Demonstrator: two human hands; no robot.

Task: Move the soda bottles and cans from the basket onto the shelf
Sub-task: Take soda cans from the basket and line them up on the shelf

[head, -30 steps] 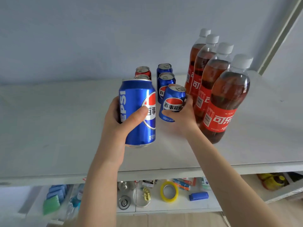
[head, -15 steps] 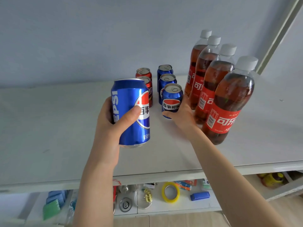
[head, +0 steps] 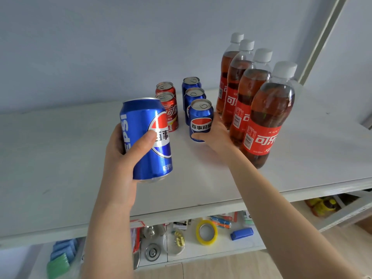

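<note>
My left hand [head: 122, 164] grips a blue Pepsi can [head: 146, 137] and holds it upright above the front of the white shelf [head: 60, 158]. My right hand [head: 216, 135] curls round a second blue Pepsi can [head: 200, 119] that stands on the shelf at the front of a row of blue cans [head: 193, 93]. Two red cola cans [head: 168, 105] stand in a row just left of the blue ones. Several cola bottles [head: 263, 117] with red labels and white caps stand in a diagonal row on the right, close to my right hand. The basket is out of view.
A grey wall backs the shelf, with a frame post [head: 322, 37] at the right. The lower shelf [head: 251, 243] carries a yellow tape roll [head: 206, 232], a blue box [head: 241, 233], a glass bowl [head: 175, 242] and small clutter. Yellow objects [head: 322, 206] lie at the lower right.
My right hand has set its blue can upright on the shelf in line with the other blue cans. My left hand with its can has drifted slightly left and away from the rows.
</note>
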